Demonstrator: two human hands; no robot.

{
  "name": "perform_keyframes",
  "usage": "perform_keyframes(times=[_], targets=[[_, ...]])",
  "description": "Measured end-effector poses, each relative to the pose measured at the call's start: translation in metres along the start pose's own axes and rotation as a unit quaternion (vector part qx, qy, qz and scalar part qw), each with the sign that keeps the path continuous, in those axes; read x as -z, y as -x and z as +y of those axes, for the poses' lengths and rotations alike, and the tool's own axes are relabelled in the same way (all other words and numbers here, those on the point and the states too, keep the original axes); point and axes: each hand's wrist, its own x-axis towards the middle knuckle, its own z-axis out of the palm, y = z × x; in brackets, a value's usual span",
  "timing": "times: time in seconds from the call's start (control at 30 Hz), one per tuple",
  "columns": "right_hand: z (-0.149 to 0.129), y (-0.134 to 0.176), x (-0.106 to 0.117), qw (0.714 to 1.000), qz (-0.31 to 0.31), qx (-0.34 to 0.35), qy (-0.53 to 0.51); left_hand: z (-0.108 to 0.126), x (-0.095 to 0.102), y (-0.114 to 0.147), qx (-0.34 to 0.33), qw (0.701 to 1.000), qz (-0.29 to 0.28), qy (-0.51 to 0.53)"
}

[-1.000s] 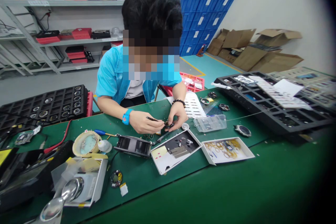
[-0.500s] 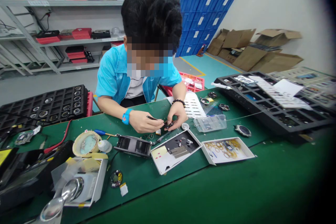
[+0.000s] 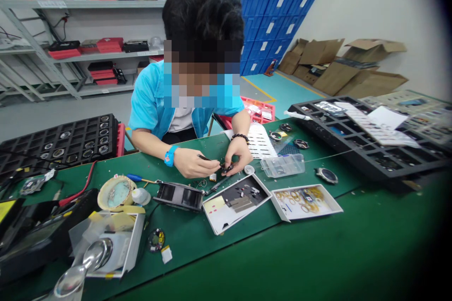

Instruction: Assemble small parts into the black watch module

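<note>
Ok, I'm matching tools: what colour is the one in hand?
The held tool looks black, best in the head view.

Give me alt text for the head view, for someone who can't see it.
A co-worker in a blue shirt bends over a green workbench, left hand holding a small dark part, right hand a slim dark tool. Nearer the camera sit two white trays, one with small parts, one with yellowish loops; the wearer's own hands are out of view.
</note>
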Motion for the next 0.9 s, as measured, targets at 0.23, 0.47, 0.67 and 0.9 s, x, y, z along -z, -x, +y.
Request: perform_keyframes(times=[0.23, 0.47, 0.67, 0.9], targets=[[0.008, -0.002, -0.004, 0.999, 0.039, 0.024, -0.004, -0.005, 0.0, -0.002, 0.017, 0.998, 0.049, -0.035], [0.003, -0.009, 0.006, 0.998, 0.045, 0.001, -0.045, -0.025, 0.0, -0.008, -0.181, 0.964, 0.194, 0.02], [-0.006, -0.007, 0.014, 0.99, -0.008, -0.087, -0.109, -0.029, 0.001, -0.016, -0.173, 0.954, 0.176, 0.172], [-0.003, -0.005, 0.013, 0.994, -0.005, -0.062, -0.095, -0.027, 0.0, -0.02, -0.158, 0.943, 0.16, 0.245]])
